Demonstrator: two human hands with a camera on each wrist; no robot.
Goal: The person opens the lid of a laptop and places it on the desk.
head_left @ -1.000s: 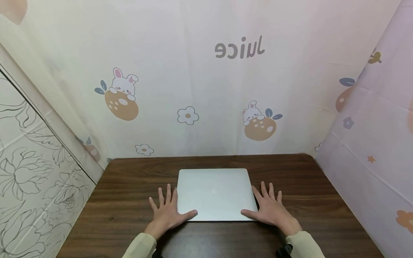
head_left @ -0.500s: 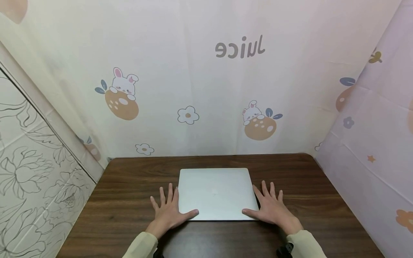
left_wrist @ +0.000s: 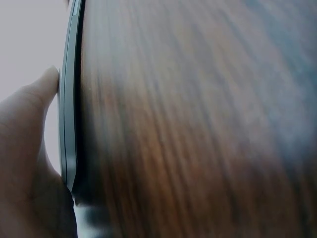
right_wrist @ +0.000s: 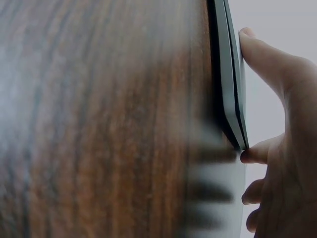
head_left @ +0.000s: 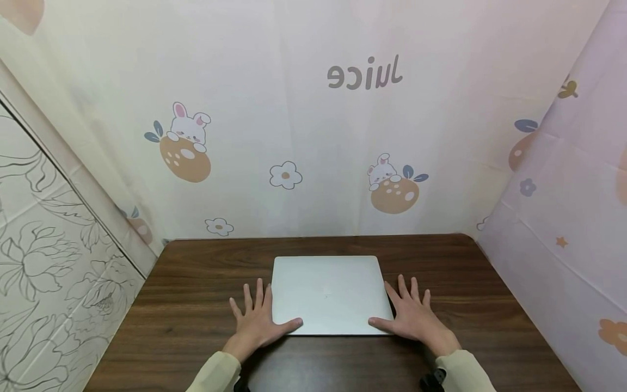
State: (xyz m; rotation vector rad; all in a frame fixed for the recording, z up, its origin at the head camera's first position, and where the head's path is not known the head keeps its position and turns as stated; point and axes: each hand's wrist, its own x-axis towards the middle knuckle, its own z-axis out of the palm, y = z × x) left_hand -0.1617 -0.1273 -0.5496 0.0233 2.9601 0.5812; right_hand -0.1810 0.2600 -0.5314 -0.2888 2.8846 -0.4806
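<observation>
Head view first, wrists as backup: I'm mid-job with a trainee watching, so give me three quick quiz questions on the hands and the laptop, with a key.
1. Multiple choice: where does the left hand have its thumb on the laptop?
A. The near-left corner
B. The far-right corner
C. The centre of the top

2. True or false: the laptop on the table is open.

3. Fill in the blank: the right hand has its fingers ____ apart, not curled.

Key:
1. A
2. False; it is closed.
3. spread
</observation>
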